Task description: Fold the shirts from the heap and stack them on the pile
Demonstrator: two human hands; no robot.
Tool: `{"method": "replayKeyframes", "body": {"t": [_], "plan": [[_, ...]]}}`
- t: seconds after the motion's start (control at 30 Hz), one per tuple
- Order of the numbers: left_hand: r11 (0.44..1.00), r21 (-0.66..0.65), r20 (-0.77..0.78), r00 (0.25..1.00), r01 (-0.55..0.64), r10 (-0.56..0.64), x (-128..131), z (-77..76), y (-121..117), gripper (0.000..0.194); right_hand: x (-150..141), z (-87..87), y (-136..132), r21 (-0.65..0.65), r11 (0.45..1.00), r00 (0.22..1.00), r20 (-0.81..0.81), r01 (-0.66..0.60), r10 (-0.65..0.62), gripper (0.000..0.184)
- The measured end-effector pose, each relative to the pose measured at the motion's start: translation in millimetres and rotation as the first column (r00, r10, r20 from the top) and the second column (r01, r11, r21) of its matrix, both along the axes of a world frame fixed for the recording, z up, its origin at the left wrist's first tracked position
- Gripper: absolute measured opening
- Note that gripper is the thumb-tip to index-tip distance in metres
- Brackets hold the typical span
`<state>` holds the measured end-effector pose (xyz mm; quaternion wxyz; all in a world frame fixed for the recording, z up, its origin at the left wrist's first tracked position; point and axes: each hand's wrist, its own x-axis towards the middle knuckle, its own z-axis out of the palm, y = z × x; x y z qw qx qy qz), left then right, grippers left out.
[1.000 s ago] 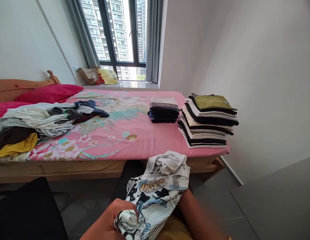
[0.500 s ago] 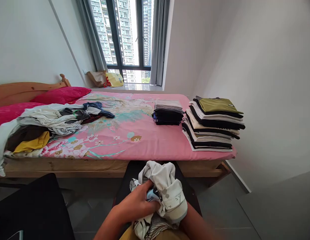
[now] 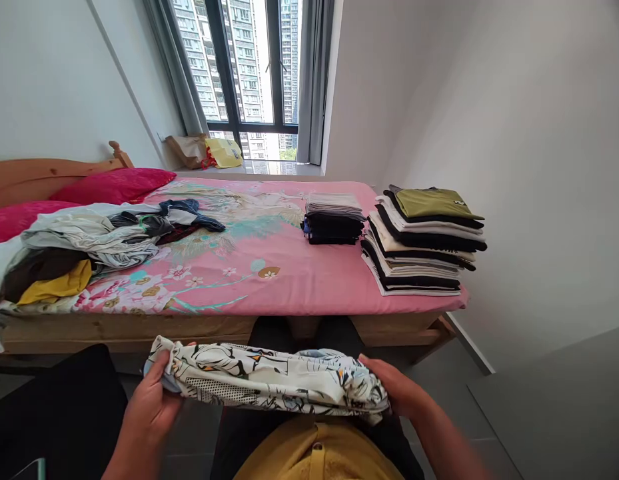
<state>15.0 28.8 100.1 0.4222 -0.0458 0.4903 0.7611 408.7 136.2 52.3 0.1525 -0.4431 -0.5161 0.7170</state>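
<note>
A white shirt with a black comic print (image 3: 269, 377) is stretched sideways between both hands, low in the view in front of the bed. My left hand (image 3: 152, 407) grips its left end, fingers closed round the cloth. My right hand (image 3: 396, 390) pinches its right end. On the pink flowered bed sheet (image 3: 269, 280) stand two stacks of folded clothes: a tall one topped by an olive shirt (image 3: 424, 243) at the right edge, and a smaller dark one (image 3: 334, 220) beside it. A heap of unfolded clothes (image 3: 89, 247) lies on the left of the bed.
Red pillows (image 3: 114, 187) lie at the wooden headboard. A brown and a yellow bag (image 3: 209, 152) sit on the window sill behind the bed. A dark chair or cloth (image 3: 49, 413) is at the lower left. A grey wall runs along the right.
The printed shirt was bunched up in my hands; now it is pulled out sideways, with my left hand moved to its left end and my right hand to its right end.
</note>
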Motion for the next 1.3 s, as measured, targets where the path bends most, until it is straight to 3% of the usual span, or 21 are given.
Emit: {"method": "replayKeyframes", "body": {"t": [0.07, 0.17, 0.33, 0.4, 0.43, 0.5, 0.57, 0.63, 0.7, 0.77, 0.87, 0.97, 1.03, 1.13, 1.23, 1.3], "plan": [[1.000, 0.002, 0.028, 0.999, 0.018, -0.018, -1, -10.6, -6, 0.031, 6, 1.6, 7, -0.181, 0.965, 0.943, -0.242, 0.188, -0.229, 0.047], [0.999, 0.017, 0.032, 0.999, 0.036, -0.036, 2, -10.0, -6, 0.034, 9, 17.4, 27, -0.196, 0.887, 0.771, -0.440, 0.418, -0.461, 0.033], [0.980, 0.191, -0.044, 0.998, 0.052, -0.044, 3, 16.5, 3, 0.027, 24, 54.1, 48, -0.077, 0.734, 0.606, -0.510, 0.674, -0.610, 0.038], [0.975, 0.203, -0.081, 0.994, 0.094, -0.079, 2, 12.5, 4, 0.024, 34, 54.8, 49, -0.007, 0.693, 0.611, -0.465, 0.721, -0.640, 0.039], [0.975, 0.176, -0.114, 0.986, 0.139, -0.120, 2, 4.1, 3, 0.023, 40, 49.4, 48, 0.047, 0.694, 0.649, -0.403, 0.719, -0.645, 0.039], [0.962, 0.034, -0.206, 0.944, 0.270, -0.257, 0, -24.3, -2, 0.026, 54, 27.6, 44, 0.183, 0.740, 0.762, -0.184, 0.647, -0.621, 0.041], [0.880, -0.225, -0.295, 0.831, 0.418, -0.471, -2, -61.3, -12, 0.032, 71, -4.2, 38, 0.328, 0.801, 0.826, 0.096, 0.500, -0.555, 0.040], [0.735, -0.514, -0.377, 0.653, 0.442, -0.657, -6, -95.1, -27, 0.034, 88, -36.3, 32, 0.449, 0.830, 0.801, 0.331, 0.330, -0.498, 0.034], [0.637, -0.694, -0.451, 0.487, 0.335, -0.748, -11, -115.7, -41, 0.036, 100, -58.9, 26, 0.502, 0.834, 0.754, 0.450, 0.230, -0.479, 0.034], [0.646, -0.737, -0.536, 0.410, 0.200, -0.738, -13, -119.8, -51, 0.041, 101, -67.0, 21, 0.539, 0.808, 0.738, 0.440, 0.238, -0.512, 0.041], [0.758, -0.650, -0.694, 0.360, 0.060, -0.624, -9, -104.3, -48, 0.042, 79, -56.7, 15, 0.621, 0.736, 0.780, 0.310, 0.267, -0.544, 0.044], [0.845, -0.525, -0.825, 0.181, 0.103, -0.535, 10, -86.4, -32, 0.030, 39, -39.7, 13, 0.697, 0.704, 0.869, 0.258, 0.135, -0.422, 0.035], [0.826, -0.521, -0.846, -0.001, 0.217, -0.533, 27, -83.1, -19, 0.025, 14, -34.8, 14, 0.747, 0.663, 0.902, 0.324, -0.057, -0.287, 0.027], [0.750, -0.596, -0.803, -0.247, 0.287, -0.543, 47, -93.8, -5, 0.025, -12, -39.6, 19, 0.732, 0.594, 0.817, 0.539, -0.333, -0.207, 0.031], [0.715, -0.665, -0.739, -0.330, 0.217, -0.588, 55, -112.1, 2, 0.029, -18, -49.2, 27, 0.657, 0.611, 0.695, 0.681, -0.442, -0.230, 0.038], [0.690, -0.698, -0.707, -0.335, 0.191, -0.623, 54, -120.6, 3, 0.034, -15, -53.4, 30, 0.654, 0.611, 0.679, 0.692, -0.447, -0.244, 0.040]]}}
